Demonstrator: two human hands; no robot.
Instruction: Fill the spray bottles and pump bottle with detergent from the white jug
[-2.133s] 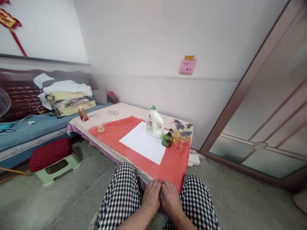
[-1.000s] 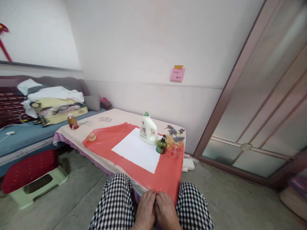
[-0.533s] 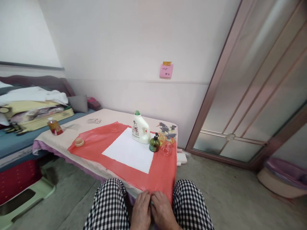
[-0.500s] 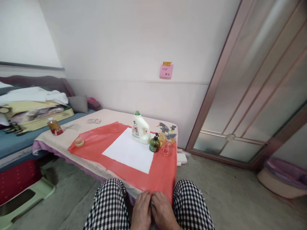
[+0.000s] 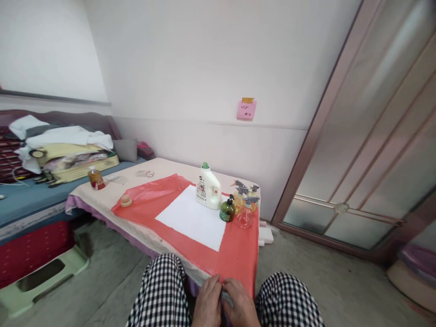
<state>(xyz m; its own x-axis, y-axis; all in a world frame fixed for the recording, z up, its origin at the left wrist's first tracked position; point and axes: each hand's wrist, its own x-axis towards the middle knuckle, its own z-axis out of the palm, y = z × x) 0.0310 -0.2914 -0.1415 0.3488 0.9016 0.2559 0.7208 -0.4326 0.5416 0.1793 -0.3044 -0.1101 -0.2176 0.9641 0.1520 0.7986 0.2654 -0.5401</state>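
Observation:
My left hand (image 5: 208, 300) and my right hand (image 5: 240, 301) rest side by side on the near edge of the table, fingers stretched out over the red plastic sheet (image 5: 238, 254). I see nothing held in either one. Beyond them a white cloth (image 5: 190, 218) with a scalloped edge lies flat on the sheet. At its far right corner stands a pale detergent jug (image 5: 208, 190) with a green cap. Beside the jug are a green pump bottle (image 5: 227, 210), a clear spray bottle (image 5: 244, 218) and yellowish spray bottles (image 5: 238, 202) partly hidden behind it.
A roll of tape (image 5: 126, 200) sits at the sheet's left end. Farther left are an amber bottle (image 5: 96, 179) and a clear packet (image 5: 145, 173). A green stool (image 5: 64, 268) stands on the floor at left, and a lined bin (image 5: 413, 277) at right. Checked knees flank the table corner.
The view has turned slightly left, so the table and its bottles appear farther right. Both hands stay at the table edge, with a little more gap between them.

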